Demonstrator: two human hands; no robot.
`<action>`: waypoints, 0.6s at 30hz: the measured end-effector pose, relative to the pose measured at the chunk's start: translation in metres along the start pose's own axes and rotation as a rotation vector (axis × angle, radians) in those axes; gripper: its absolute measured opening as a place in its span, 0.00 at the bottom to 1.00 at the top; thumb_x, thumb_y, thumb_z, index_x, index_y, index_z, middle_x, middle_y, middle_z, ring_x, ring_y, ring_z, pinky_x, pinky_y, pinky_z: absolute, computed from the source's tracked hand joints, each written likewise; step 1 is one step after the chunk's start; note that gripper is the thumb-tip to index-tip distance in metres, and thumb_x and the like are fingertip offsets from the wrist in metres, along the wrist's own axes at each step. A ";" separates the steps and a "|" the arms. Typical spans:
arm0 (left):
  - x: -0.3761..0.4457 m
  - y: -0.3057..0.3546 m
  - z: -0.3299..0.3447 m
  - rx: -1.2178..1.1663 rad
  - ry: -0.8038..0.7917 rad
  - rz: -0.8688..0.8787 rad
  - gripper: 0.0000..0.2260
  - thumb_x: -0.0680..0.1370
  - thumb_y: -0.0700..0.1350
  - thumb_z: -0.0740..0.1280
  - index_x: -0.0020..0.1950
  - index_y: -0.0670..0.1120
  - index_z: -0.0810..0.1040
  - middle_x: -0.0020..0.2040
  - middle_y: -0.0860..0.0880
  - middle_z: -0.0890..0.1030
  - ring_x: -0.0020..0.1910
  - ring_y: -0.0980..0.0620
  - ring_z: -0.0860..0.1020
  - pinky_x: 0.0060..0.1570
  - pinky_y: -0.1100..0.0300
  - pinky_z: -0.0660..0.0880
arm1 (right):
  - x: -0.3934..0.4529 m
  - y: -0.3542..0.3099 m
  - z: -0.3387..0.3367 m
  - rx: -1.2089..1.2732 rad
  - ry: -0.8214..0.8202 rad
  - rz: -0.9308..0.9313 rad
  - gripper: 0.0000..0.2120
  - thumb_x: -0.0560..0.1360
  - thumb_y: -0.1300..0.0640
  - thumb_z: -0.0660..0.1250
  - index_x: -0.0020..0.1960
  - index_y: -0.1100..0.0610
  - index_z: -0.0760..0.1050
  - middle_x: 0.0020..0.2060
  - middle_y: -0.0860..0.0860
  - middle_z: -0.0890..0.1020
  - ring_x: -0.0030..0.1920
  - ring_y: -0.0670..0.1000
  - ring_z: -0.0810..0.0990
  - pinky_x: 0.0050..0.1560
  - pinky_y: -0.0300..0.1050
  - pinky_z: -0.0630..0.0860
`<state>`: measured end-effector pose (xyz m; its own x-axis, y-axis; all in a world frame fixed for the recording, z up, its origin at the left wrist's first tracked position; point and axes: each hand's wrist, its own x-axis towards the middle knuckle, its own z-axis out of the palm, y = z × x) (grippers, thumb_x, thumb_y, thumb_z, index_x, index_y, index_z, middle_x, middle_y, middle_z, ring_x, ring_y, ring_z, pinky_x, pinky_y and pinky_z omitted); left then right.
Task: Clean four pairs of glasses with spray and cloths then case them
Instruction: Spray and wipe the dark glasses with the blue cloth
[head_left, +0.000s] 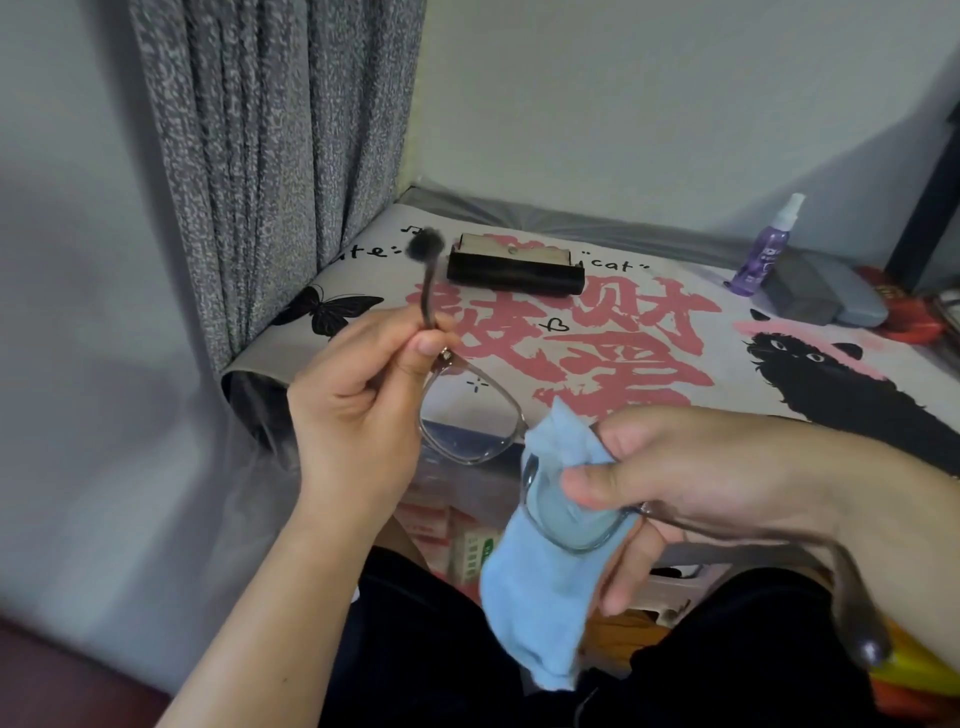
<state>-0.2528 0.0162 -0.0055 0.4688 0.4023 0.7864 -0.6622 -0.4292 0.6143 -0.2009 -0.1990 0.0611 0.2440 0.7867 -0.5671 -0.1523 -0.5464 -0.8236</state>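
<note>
I hold one pair of clear-framed glasses (470, 415) in front of me, above my lap. My left hand (358, 395) pinches the frame at its left hinge, and that temple arm sticks up past my fingers. My right hand (691, 478) presses a light blue cloth (540, 597) around the right lens, thumb on the front of the lens and fingers behind. The rest of the cloth hangs down. The right temple arm runs under my right wrist. A purple spray bottle (763, 249) stands at the table's far right.
A dark glasses case with a pale lid (514, 265) lies at the back middle of the printed table mat (597, 332). A grey case (821, 296) lies beside the bottle, with red items behind it. A grey curtain (270, 156) hangs at the left. Boxes sit under the table.
</note>
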 end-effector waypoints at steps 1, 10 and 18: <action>0.000 0.000 0.000 -0.010 0.001 -0.001 0.04 0.81 0.44 0.66 0.52 0.48 0.81 0.46 0.50 0.82 0.45 0.59 0.80 0.49 0.62 0.75 | -0.001 -0.001 0.001 0.040 -0.048 -0.029 0.15 0.83 0.63 0.59 0.66 0.70 0.73 0.61 0.69 0.80 0.62 0.71 0.79 0.53 0.49 0.83; -0.002 -0.004 0.002 0.004 -0.058 -0.001 0.05 0.81 0.45 0.67 0.49 0.49 0.83 0.45 0.53 0.83 0.45 0.54 0.81 0.49 0.59 0.76 | 0.012 0.004 0.020 -0.089 0.231 -0.012 0.10 0.74 0.70 0.72 0.51 0.58 0.80 0.42 0.53 0.87 0.42 0.51 0.86 0.38 0.43 0.82; -0.006 -0.006 0.007 -0.252 -0.035 -0.226 0.08 0.79 0.49 0.69 0.49 0.46 0.83 0.43 0.51 0.84 0.39 0.49 0.82 0.45 0.57 0.79 | 0.017 0.002 0.031 -0.043 0.360 -0.180 0.14 0.77 0.69 0.69 0.62 0.64 0.79 0.53 0.61 0.85 0.54 0.61 0.84 0.55 0.52 0.81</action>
<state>-0.2479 0.0105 -0.0133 0.6366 0.4348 0.6369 -0.6611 -0.1175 0.7410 -0.2266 -0.1782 0.0497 0.5841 0.7242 -0.3667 -0.0386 -0.4264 -0.9037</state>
